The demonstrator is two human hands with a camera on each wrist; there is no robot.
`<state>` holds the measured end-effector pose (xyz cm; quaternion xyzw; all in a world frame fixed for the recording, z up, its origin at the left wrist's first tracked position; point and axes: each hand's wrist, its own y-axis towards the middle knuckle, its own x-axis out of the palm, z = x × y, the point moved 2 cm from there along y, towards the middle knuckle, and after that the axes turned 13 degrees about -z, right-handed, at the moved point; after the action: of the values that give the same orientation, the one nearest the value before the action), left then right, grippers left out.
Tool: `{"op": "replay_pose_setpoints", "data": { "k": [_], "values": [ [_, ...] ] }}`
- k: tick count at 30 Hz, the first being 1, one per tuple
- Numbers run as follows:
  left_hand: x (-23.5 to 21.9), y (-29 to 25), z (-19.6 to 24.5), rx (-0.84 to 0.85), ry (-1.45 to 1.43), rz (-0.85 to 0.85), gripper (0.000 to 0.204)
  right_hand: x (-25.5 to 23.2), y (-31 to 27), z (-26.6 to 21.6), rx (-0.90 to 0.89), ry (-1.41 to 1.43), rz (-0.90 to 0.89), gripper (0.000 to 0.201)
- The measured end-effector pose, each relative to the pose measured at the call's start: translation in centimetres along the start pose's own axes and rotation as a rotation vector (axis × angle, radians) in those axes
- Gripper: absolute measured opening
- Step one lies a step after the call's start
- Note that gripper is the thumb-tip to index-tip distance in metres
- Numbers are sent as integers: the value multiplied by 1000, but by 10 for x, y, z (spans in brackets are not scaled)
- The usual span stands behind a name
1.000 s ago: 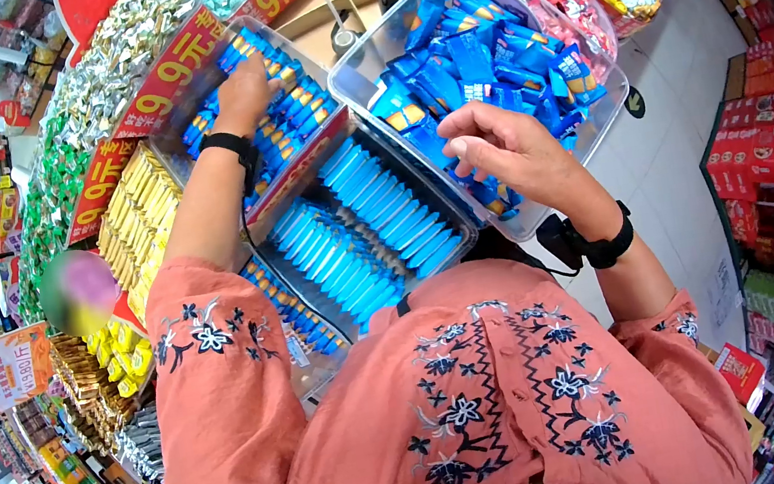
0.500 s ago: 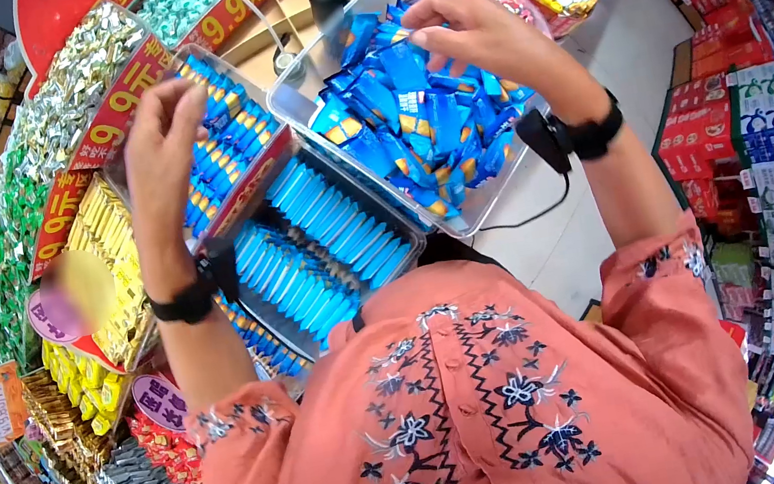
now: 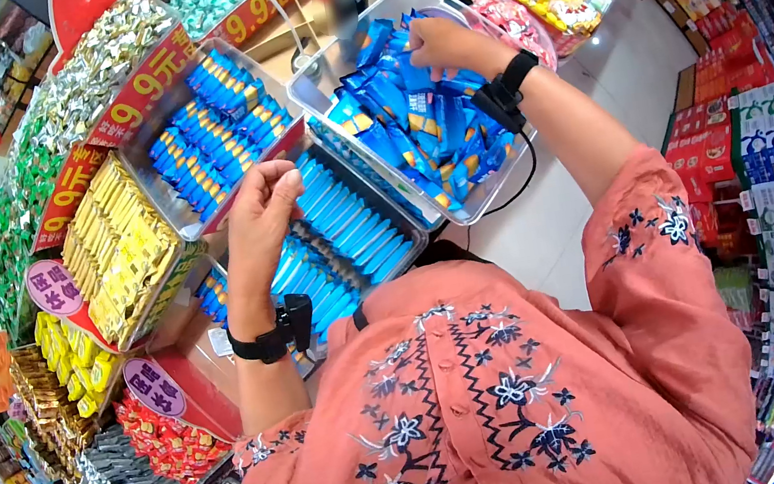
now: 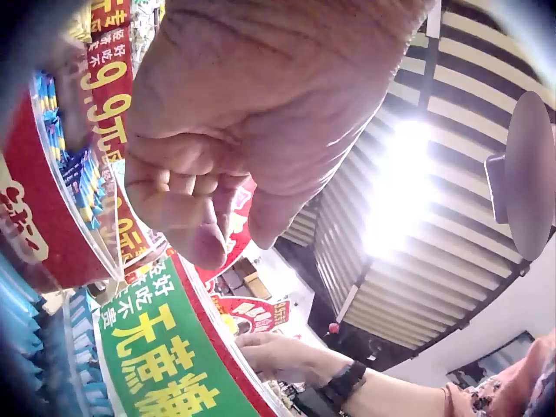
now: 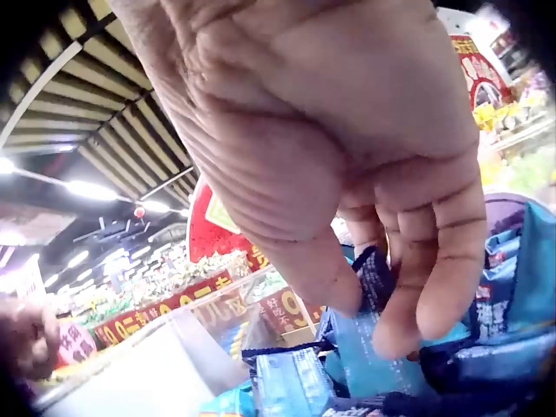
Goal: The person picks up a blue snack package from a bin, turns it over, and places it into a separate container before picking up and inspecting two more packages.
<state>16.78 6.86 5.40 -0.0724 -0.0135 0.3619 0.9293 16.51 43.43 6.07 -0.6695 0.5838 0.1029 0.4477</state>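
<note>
Packets (image 3: 419, 125) lie heaped in the clear bin (image 3: 320, 75), where the right hand (image 3: 437, 44) pinches one, best lifted singly, while the left hand (image 3: 265, 206) hovers curled, holding nothing.

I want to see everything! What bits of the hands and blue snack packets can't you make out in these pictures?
- Left hand: head view shows only its back; the left wrist view shows curled fingers, nothing visible in them.
- Blue packets: lettering too small in the head view, blurred in the right wrist view.
- Clear bin: bottom buried under packets.
- Right hand: fingertips hidden among packets.
</note>
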Motion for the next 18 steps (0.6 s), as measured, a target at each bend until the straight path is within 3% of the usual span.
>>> {"op": "replay_pose_setpoints", "data": {
  "k": [3,6,9,13,14,18],
  "values": [
    [8,1,1,4,-4,-29,29,-4,-10,0,-55,15,54,17],
    [17,6,6,8,-35,-41,26,-17,-30,-6,-250,-45,229,15],
    [28,17,7,82,-33,-85,30,-25,-48,-18,-324,-87,368,15],
    [44,28,26,206,-57,-19,32,-25,-93,-65,-369,254,220,17],
    [45,34,22,285,7,-2,51,-21,-100,-74,-384,294,174,19],
    [65,29,37,444,203,15,81,6,-112,-91,-395,500,51,21]
  ]
}}
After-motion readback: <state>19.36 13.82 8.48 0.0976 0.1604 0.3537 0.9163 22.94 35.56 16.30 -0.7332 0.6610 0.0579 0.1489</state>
